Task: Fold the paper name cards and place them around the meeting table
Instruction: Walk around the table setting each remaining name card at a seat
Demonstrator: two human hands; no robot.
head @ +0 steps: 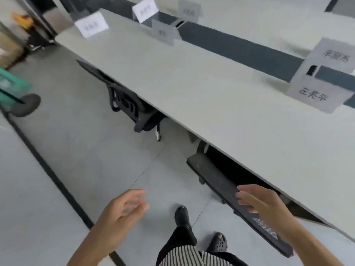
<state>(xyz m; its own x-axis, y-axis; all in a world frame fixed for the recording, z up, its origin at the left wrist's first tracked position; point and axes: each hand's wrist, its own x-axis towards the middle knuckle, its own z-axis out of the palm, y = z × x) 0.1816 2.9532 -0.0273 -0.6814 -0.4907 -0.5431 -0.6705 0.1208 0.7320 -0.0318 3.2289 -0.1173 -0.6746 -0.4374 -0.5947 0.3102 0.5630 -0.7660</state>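
"Alongside the surface (192, 89), on the aisle floor (86, 150). Hands?"

"Both bare of paper. My note read: left hand (123, 210) loosely curled, blurred, holding nothing. The right hand (259, 202) had its fingers out straight and relaxed over the near chair back (226, 187). Touching it or just above, I could not tell."

"And the cards?"

"I counted six folded name cards standing on the surface. The nearest card (315, 95) was tented upright beside the dark centre strip (240, 48), with a second card (336, 54) just behind it. A third card (163, 33) stood further along, and three more sat at the far end, too blurred to read."

"Any sheet left to fold?"

"None in view. I judged the step as walking on, either to the next seat or to fetch more paper."

"How would you have run it?"

"Crease sharp so the tent stands by itself. Set each card square to its chair, in line with those already up. Lower it and let go without dragging. Keep the arms clear of standing cards, because light paper probably tips at a brush."
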